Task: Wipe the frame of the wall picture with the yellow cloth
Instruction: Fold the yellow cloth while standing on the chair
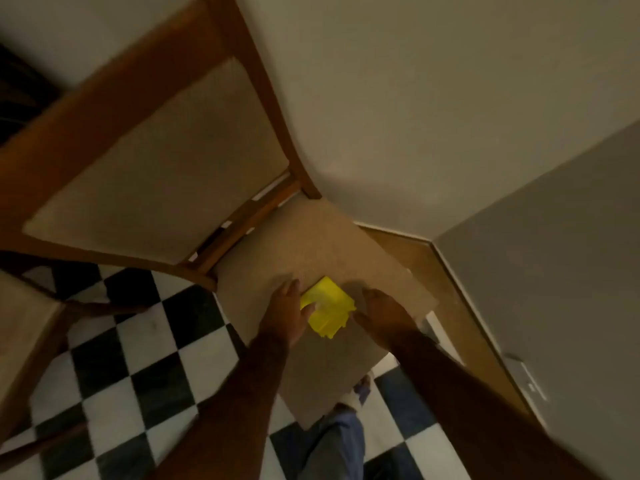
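A folded yellow cloth (329,308) lies on the beige padded seat (311,244) of a wooden chair, seen from above. My left hand (287,311) rests on the cloth's left edge, fingers spread, thumb touching the fabric. My right hand (384,311) lies flat on the seat just right of the cloth, fingers extended, at its edge. Neither hand has closed around the cloth. No wall picture is in view.
The chair's backrest (156,161) with wooden frame rises at the upper left. A second chair (31,334) stands at the left edge. Black and white checkered floor (145,358) lies below. Pale walls meet in a corner at the right, with a wooden skirting (460,306).
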`<state>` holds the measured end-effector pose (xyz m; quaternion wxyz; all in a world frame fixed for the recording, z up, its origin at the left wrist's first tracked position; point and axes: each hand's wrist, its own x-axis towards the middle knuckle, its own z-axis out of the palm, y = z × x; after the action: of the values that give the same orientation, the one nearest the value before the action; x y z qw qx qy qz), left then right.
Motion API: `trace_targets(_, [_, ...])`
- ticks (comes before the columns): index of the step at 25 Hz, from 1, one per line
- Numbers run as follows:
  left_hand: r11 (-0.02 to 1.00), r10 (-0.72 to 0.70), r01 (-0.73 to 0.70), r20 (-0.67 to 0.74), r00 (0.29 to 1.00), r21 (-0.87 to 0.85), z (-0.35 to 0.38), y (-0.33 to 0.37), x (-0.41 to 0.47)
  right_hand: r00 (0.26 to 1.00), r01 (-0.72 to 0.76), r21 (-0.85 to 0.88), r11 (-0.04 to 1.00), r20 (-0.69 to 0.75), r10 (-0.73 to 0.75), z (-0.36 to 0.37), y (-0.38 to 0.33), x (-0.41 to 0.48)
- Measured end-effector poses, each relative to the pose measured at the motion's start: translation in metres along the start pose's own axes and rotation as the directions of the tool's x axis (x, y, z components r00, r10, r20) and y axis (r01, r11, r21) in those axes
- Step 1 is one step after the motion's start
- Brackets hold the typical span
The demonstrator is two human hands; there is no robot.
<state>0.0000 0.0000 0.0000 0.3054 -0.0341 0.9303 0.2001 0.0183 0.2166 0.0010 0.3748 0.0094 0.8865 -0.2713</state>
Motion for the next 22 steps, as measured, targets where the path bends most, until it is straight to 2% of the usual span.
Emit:
trace_targets(3, [0.999,-0.038,0.038,0.016,0.999,-0.006,0.034,-0.014,0.024,1.0,-0.005,0.156,0.988,-0.013,0.007,0.029,0.006,0.038])
trace_targets(6, [0.999,-0.042,0.042,-0.097,0.994,-0.001,0.056,-0.02,0.036,0.993,-0.043,0.242,0.969,-0.094,0.067,0.051,0.006,0.064])
trace_targets(8, [0.991,-0.085,0.07,-0.136,0.987,-0.118,0.057,-0.021,0.041,0.987,-0.065,0.295,0.953,-0.121,0.105,0.058,0.005,0.072])
trace_targets(11, [0.952,-0.155,0.118,-0.111,0.982,-0.283,0.052,-0.02,0.041,0.983,-0.107,0.384,0.917,-0.098,0.156,0.055,0.004,0.074])
trace_targets(14, [0.9,-0.121,0.097,-0.03,0.992,-0.426,0.04,-0.013,0.025,0.979,-0.135,0.448,0.884,-0.08,0.19,0.037,0.002,0.054])
trace_targets(17, [0.804,-0.037,0.111,0.138,0.99,-0.584,0.022,0.01,0.005,0.969,-0.12,0.484,0.867,-0.134,0.209,0.008,0.002,0.02])
trace_targets(20, [0.777,0.048,0.01,0.075,0.996,-0.629,-0.001,0.048,-0.017,0.967,-0.086,0.524,0.847,-0.16,0.197,-0.031,0.0,-0.026])
trace_targets(22, [0.704,0.087,-0.016,0.064,0.994,-0.71,-0.02,0.081,-0.032,0.953,-0.055,0.66,0.749,-0.19,0.238,-0.063,0.001,-0.064])
